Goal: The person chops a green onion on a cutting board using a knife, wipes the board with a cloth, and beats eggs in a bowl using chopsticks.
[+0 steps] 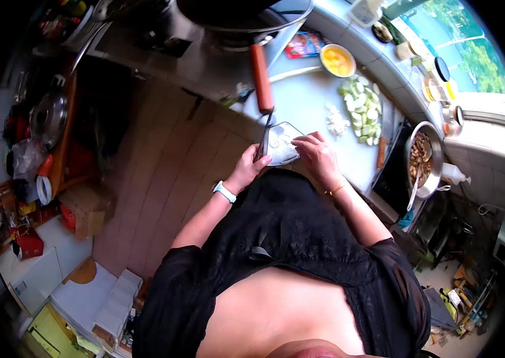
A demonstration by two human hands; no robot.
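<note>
My left hand (247,167) grips a small white square dish (275,156) by its left edge, thumb over the rim. Over the dish's right side, my right hand (319,156) has its fingers drawn together in a pinch; what they hold, if anything, is too small to make out. Beyond my right hand, small white chopped pieces (337,122) lie on the white counter (309,98). A heap of sliced green vegetable (361,110) lies beside them. The red-orange handle (261,80) of a wok reaches down close to the dish.
A bowl of yellow liquid (337,61) stands at the back by a red and blue packet (304,45). The wok (246,24) sits on the stove. At the right are a wooden knife handle (380,154) and a metal basin (437,170) of brown food with a spoon.
</note>
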